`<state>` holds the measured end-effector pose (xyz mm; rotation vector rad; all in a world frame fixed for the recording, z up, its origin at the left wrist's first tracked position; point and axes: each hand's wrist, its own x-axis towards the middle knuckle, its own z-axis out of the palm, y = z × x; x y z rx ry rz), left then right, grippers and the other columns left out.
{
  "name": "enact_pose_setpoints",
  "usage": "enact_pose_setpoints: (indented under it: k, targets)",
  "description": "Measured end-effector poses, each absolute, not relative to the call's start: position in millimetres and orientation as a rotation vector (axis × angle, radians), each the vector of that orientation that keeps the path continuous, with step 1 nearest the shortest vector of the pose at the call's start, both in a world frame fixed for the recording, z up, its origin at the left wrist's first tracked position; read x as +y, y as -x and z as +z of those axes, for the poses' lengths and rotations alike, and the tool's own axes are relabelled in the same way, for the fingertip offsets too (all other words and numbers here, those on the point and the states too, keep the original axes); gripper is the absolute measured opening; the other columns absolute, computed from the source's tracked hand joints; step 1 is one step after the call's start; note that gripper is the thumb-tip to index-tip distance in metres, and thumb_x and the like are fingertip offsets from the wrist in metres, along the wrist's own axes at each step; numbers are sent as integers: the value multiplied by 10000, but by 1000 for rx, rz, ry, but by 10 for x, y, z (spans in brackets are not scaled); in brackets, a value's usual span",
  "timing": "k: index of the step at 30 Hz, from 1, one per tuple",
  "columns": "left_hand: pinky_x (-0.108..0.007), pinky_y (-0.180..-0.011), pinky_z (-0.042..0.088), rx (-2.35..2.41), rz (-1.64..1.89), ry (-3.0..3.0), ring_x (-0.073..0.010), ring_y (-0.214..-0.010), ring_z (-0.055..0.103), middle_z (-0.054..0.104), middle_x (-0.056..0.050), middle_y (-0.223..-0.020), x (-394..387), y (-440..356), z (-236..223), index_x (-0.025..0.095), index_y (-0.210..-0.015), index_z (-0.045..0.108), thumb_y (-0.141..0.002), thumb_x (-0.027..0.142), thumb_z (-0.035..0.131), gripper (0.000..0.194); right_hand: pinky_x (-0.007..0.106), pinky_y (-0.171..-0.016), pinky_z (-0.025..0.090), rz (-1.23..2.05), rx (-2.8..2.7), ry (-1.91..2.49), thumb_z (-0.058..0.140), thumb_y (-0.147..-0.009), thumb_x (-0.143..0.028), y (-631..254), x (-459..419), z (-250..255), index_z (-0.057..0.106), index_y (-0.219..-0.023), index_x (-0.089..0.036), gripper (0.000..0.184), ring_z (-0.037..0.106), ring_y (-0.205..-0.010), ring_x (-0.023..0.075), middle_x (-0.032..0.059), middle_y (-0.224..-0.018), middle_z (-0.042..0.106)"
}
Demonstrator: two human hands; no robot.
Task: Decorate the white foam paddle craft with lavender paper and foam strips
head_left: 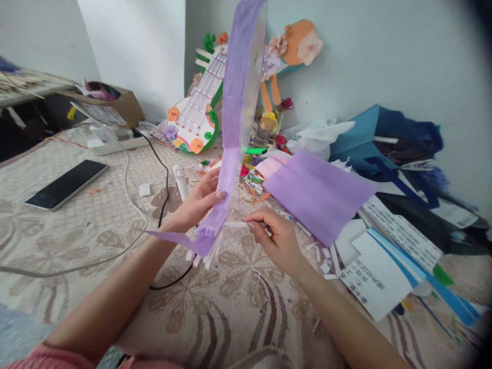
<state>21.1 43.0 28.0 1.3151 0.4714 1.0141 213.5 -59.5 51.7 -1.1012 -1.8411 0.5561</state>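
Over the tablecloth (215, 312), the left hand (203, 201) grips a purple strip (236, 102) and the right hand (280, 241) pinches 1 white strip (235, 224).

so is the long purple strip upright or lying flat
Upright, leaning slightly right: the purple strip rises from the left hand and runs up to the picture's top edge.

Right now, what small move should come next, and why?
Probably a gentle outward pull on the thin white strip: the right hand pinches one end, the other seems to meet the long purple piece, which the left hand grips.
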Motion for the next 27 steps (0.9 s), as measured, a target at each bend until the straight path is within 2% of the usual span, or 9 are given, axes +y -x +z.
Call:
enact_pose_setpoints:
  k: [5, 13, 19, 24, 27]
  targets:
    - [-388, -872, 494, 467, 1006, -1273, -309, -1173, 590, 666, -22, -1252, 415, -222, 293, 274, -1323, 526, -760, 479, 759, 643, 247, -659, 473, 550, -1831, 1131, 522, -963, -238, -2119, -594, 523, 648, -912, -212, 139, 619, -729, 132, 15, -807, 674]
    - [-407, -949, 490, 479, 993, -1307, -307, -1215, 568, 641, -44, -1290, 406, -221, 249, 244, -1372, 488, -770, 488, 745, 698, 250, -616, 447, 644, -1865, 1071, 514, -982, -287, -2096, -575, 520, 648, -915, -214, 166, 593, -665, 120, 0, -765, 639]
    - [-386, -959, 491, 505, 984, -1306, -337, -1289, 510, 662, 28, -1246, 404, -222, 265, 298, -1362, 492, -713, 530, 782, 748, 261, -695, 456, 663, -1966, 955, 523, -988, -261, -2139, -562, 520, 642, -915, -218, 146, 586, -728, 126, -4, -781, 631]
    - [-406, -937, 501, 527, 1013, -1323, -364, -1241, 552, 664, -19, -1248, 416, -213, 265, 266, -1359, 501, -728, 513, 776, 732, 258, -715, 469, 674, -1993, 897, 511, -993, -253, -2149, -559, 518, 636, -947, -223, 136, 610, -774, 130, 4, -832, 664]
    - [-417, -930, 496, 490, 1008, -1341, -343, -1194, 586, 646, -68, -1272, 427, -209, 243, 245, -1374, 484, -748, 499, 767, 733, 254, -710, 471, 688, -1991, 938, 501, -996, -244, -2136, -571, 536, 632, -951, -220, 141, 614, -755, 124, 3, -833, 667]
